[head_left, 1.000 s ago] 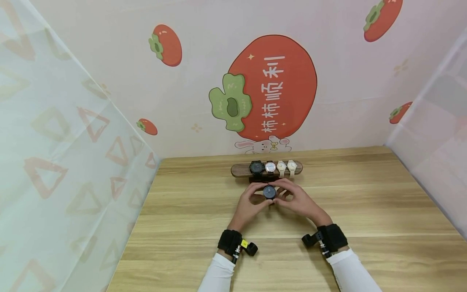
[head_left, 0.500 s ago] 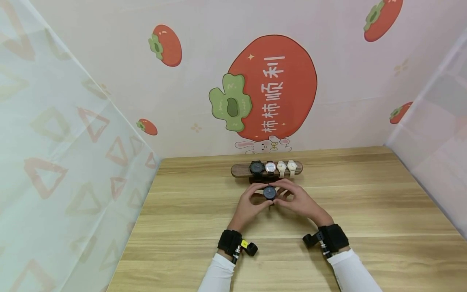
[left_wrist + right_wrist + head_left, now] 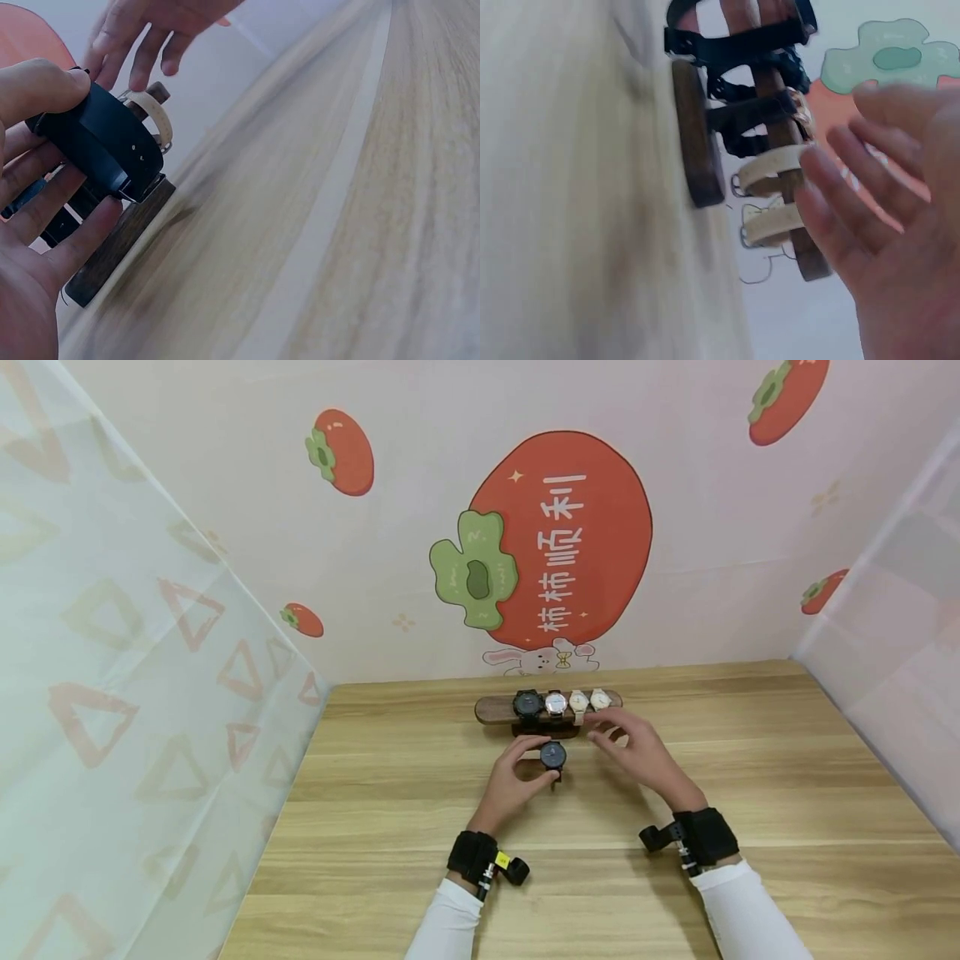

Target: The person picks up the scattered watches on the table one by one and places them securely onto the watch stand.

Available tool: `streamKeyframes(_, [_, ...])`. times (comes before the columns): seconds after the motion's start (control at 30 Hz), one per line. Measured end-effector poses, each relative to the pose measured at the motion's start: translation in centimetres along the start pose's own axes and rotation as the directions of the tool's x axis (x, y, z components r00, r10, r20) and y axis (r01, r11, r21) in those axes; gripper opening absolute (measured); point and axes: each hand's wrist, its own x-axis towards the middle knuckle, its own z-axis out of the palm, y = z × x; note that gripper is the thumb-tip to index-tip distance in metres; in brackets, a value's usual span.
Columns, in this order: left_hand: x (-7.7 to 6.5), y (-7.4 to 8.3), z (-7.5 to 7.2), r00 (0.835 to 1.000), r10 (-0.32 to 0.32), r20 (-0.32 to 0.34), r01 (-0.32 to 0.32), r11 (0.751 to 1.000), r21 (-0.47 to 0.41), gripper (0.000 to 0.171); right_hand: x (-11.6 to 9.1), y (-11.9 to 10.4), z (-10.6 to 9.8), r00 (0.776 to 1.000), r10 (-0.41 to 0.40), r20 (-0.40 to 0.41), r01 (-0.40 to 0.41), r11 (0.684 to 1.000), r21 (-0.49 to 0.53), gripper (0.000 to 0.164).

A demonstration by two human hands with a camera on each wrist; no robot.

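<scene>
A black wristwatch (image 3: 553,755), its strap closed in a loop, is held above the table by my left hand (image 3: 507,787), thumb and fingers pinching it at the sides. In the left wrist view the dark strap (image 3: 101,139) faces the camera. My right hand (image 3: 643,758) is off that watch, beside the right end of a wooden watch stand (image 3: 492,710); its fingers are loosely bent, with nothing held in the right wrist view. The stand carries a large black watch (image 3: 528,704), a silver-faced watch (image 3: 556,703) and two pale-strapped watches (image 3: 578,702).
The stand's dark base (image 3: 697,142) rests on a wood-grain table (image 3: 750,777). A printed backdrop (image 3: 675,635) rises behind the table's far edge, with light fabric sides (image 3: 150,693) to left and right.
My right hand has let go of the black watch and moved right and slightly forward towards the stand's right end. The left hand still holds the watch in nearly the same place.
</scene>
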Motion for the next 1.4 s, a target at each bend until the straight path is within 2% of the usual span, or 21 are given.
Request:
streamKeyframes(0.13, [-0.1,-0.1,0.0,1.0,-0.01,0.01,0.01,0.999,-0.053,0.056,0.5,0.6,-1.2,0.993,0.013,-0.115,-0.024,0.996,-0.091,0.029])
streamKeyframes(0.23, [-0.3,-0.2,0.0,1.0,-0.011,0.007,0.011,0.999,-0.052,0.056,0.9,1.2,-2.2,0.989,0.016,-0.15,-0.035,0.991,-0.128,0.033])
streamKeyframes(0.33, [-0.3,-0.2,-0.1,1.0,-0.014,0.008,0.014,0.998,-0.056,0.056,1.2,1.7,-3.0,0.991,0.039,-0.131,-0.055,0.991,-0.122,0.04])
streamKeyframes(0.47, [-0.4,-0.1,-0.3,1.0,-0.021,0.009,0.021,0.998,-0.059,0.056,1.6,2.4,-3.4,0.995,0.079,-0.066,-0.085,0.992,-0.093,0.052])
streamKeyframes(0.63, [-0.5,-0.2,-0.5,1.0,-0.018,0.0,0.018,0.998,-0.058,0.055,2.1,2.8,-3.2,0.994,0.107,0.014,-0.106,0.991,-0.079,0.059])
streamKeyframes(0.77, [-0.4,-0.6,-0.7,1.0,-0.011,0.006,0.012,0.998,-0.067,0.056,2.3,3.1,-2.9,0.99,0.129,0.047,-0.125,0.989,-0.08,0.061])
streamKeyframes(0.97, [-0.4,-0.6,-1.1,1.0,-0.029,0.007,0.029,0.997,-0.075,0.057,2.4,3.4,-2.7,0.989,0.144,0.038,-0.141,0.988,-0.067,0.058])
streamKeyframes(1.13, [-0.5,-0.5,-2.0,0.998,-0.058,-0.022,0.057,0.996,-0.065,0.057,2.5,3.5,-2.5,0.987,0.158,0.019,-0.156,0.986,-0.066,0.055])
streamKeyframes(1.4, [-0.7,-0.9,-3.8,0.994,-0.066,-0.082,0.061,0.996,-0.062,0.056,2.6,3.8,-2.2,0.986,0.165,-0.002,-0.165,0.985,-0.048,0.055])
